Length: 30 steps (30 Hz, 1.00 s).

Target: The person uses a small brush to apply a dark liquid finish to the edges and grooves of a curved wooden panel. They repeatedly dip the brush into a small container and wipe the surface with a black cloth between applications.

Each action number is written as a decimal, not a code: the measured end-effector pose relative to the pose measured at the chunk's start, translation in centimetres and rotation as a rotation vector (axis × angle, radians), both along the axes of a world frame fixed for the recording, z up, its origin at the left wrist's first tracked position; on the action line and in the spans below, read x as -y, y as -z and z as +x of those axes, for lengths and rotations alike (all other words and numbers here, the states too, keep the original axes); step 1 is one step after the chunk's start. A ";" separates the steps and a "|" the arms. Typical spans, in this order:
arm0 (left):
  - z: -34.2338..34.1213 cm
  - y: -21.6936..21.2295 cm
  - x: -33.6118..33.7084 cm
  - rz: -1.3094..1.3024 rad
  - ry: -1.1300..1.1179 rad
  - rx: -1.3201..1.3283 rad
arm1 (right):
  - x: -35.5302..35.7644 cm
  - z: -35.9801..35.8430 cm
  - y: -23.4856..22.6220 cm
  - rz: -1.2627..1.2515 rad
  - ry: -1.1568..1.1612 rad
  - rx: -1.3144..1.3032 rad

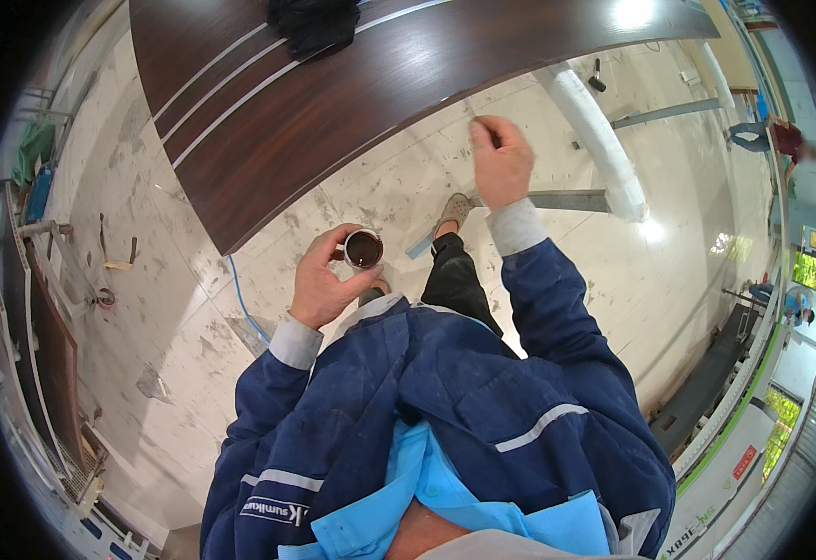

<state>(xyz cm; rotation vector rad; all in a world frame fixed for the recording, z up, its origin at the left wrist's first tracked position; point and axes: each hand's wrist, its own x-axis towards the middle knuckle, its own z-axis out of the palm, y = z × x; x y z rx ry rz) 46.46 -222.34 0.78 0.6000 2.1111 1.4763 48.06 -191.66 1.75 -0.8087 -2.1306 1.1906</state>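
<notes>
My left hand (322, 283) is closed round a small white cup (350, 250) with dark brown liquid in it, held upright in front of my body. My right hand (503, 166) is raised to the right of it, with thumb and fingers pinched together. Whether anything small sits in that pinch is hidden. Beyond both hands lies a dark brown wood-grain panel (333, 131) with thin silver stripes across its left part. The right hand is near the panel's front edge, seemingly apart from it.
A black cloth (315, 26) lies on the panel. A white-wrapped post (604, 149) and grey metal bars stand below on the right, near a black-headed mallet (597, 77). A blue hose (243, 297) runs along the stained floor. Other people (786, 140) are at the far right.
</notes>
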 end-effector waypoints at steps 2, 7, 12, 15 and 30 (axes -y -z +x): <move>0.1 0.1 0.5 -0.015 -0.016 0.015 | -0.5 -0.2 0.3 -0.059 0.045 0.015; 0.3 0.3 1.4 -0.029 -0.027 0.023 | 3.8 0.6 1.2 0.002 -0.223 0.008; 0.2 0.1 2.3 -0.028 -0.038 -0.012 | 3.9 0.3 1.2 0.055 -0.137 0.001; 0.0 -0.1 2.8 0.001 -0.057 -0.001 | 2.5 -0.1 1.4 -0.128 0.073 -0.027; -0.9 1.0 4.3 -0.003 -0.107 -0.148 | 11.5 2.9 -5.3 0.246 -0.878 0.349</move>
